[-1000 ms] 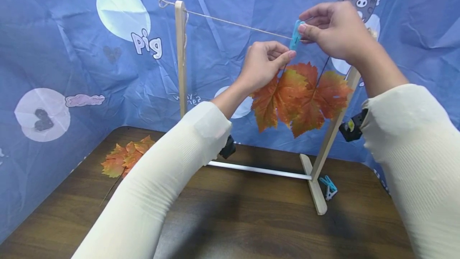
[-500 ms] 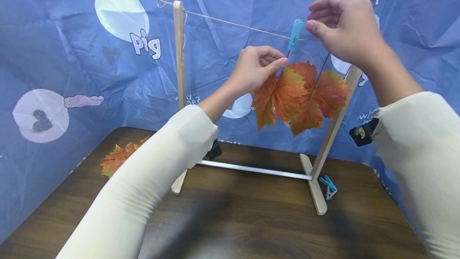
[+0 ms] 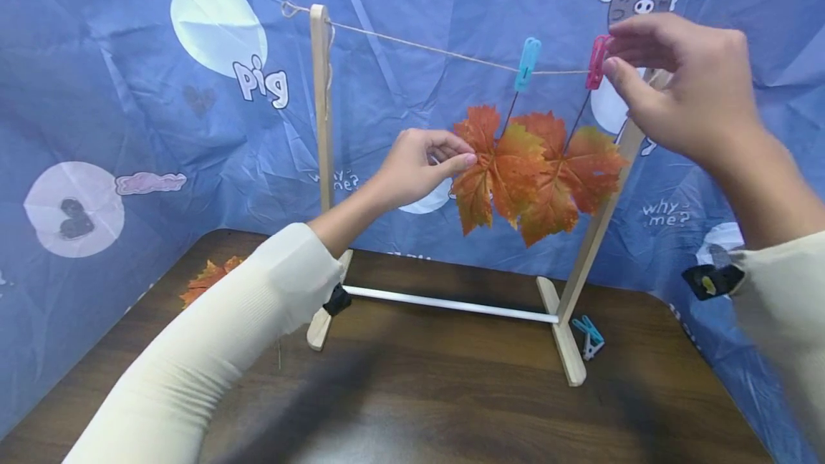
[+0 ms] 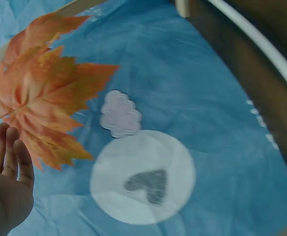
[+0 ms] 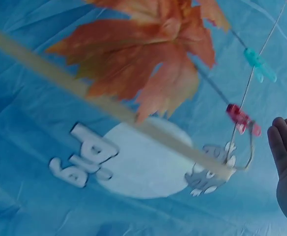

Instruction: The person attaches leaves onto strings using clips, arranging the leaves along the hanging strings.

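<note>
Two orange maple leaves hang by their stems from a string (image 3: 419,46). A blue clothespin (image 3: 528,65) holds the stem of the left leaf (image 3: 490,170); a pink clothespin (image 3: 597,63) holds that of the right leaf (image 3: 580,174). At the left leaf's edge is my left hand (image 3: 422,167), its fingertips overlapping the leaf in the head view. The left wrist view shows those fingers (image 4: 11,152) loosely extended beside it. My right hand (image 3: 690,81) is relaxed and holds nothing. It overlaps the pink clothespin from the head, but the right wrist view shows a gap between them.
The string spans a wooden stand with a left post (image 3: 322,113), a right post (image 3: 599,235) and a white crossbar (image 3: 451,304). Spare clothespins (image 3: 589,335) lie by the right foot. More maple leaves (image 3: 209,279) lie on the brown table (image 3: 451,399), partly behind my left sleeve.
My right hand has let go of the blue clothespin and moved right. My left hand has left the stem by that clothespin and come down leftward. The blue clothespin stays on the string.
</note>
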Demonstrator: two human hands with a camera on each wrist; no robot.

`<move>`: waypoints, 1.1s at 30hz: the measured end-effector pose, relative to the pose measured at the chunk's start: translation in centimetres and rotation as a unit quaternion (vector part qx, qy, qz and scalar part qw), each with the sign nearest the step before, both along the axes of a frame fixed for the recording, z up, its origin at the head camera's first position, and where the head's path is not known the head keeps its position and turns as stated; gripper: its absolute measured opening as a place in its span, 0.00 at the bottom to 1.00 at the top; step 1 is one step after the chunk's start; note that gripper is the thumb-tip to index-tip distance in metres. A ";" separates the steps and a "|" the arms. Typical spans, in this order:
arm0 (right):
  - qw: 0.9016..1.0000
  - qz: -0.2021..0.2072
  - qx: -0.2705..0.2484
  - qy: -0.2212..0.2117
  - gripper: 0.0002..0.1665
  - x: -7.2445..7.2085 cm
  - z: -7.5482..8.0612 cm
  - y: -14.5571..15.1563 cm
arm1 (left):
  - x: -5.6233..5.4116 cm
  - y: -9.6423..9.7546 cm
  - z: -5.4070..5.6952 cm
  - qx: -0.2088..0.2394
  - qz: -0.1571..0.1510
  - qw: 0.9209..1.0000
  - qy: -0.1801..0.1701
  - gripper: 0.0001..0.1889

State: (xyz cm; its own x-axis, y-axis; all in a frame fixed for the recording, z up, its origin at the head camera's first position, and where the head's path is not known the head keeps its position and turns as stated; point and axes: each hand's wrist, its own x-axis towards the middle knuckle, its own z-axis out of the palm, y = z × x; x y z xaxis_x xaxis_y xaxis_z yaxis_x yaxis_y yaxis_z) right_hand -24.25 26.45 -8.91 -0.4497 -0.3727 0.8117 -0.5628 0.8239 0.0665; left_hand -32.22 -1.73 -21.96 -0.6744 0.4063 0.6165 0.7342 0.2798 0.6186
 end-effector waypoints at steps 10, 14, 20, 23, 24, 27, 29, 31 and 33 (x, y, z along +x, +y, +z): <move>0.999 -0.035 -0.013 0.036 0.22 1.6 -2.8 4.8 | 0.7 -3.9 -4.6 -0.044 0.006 0.999 -0.012 0.09; 0.997 -0.060 -0.048 0.019 0.23 2.0 -4.2 6.5 | 1.3 -5.3 -6.1 -0.056 0.001 0.998 -0.029 0.07; 0.994 -0.078 -0.069 0.004 0.21 2.0 -7.0 8.9 | 2.1 -7.3 -8.6 -0.074 -0.011 0.996 -0.047 0.07; 0.995 -0.070 -0.065 0.006 0.19 1.9 -8.8 10.0 | 2.5 -8.2 -9.7 -0.089 -0.012 0.995 -0.051 0.06; 0.996 -0.067 -0.063 0.008 0.19 1.8 -9.4 10.3 | 2.6 -8.5 -10.1 -0.094 -0.011 0.994 -0.053 0.06; 0.996 -0.065 -0.063 0.005 0.19 1.6 -11.4 11.3 | 2.9 -9.5 -11.1 -0.109 -0.010 0.992 -0.060 0.05; 0.996 -0.064 -0.064 0.001 0.19 1.5 -12.7 11.8 | 3.1 -10.2 -11.7 -0.119 -0.009 0.991 -0.063 0.06; 0.996 -0.054 -0.069 -0.004 0.18 1.2 -14.0 12.4 | 3.4 -11.0 -12.3 -0.131 -0.013 0.989 -0.066 0.07; 0.996 -0.047 -0.076 -0.014 0.18 1.0 -15.4 12.9 | 3.6 -11.9 -12.9 -0.142 -0.017 0.987 -0.069 0.07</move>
State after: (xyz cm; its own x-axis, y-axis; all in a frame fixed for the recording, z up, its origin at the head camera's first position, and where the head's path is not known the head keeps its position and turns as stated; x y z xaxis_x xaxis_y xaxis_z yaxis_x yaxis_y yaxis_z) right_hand -23.24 39.35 -24.30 -0.5008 -0.2019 0.8417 -0.4819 0.8728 -0.0774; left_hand -28.66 -13.60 -34.87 -0.7277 0.5725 0.3777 0.6595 0.4331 0.6143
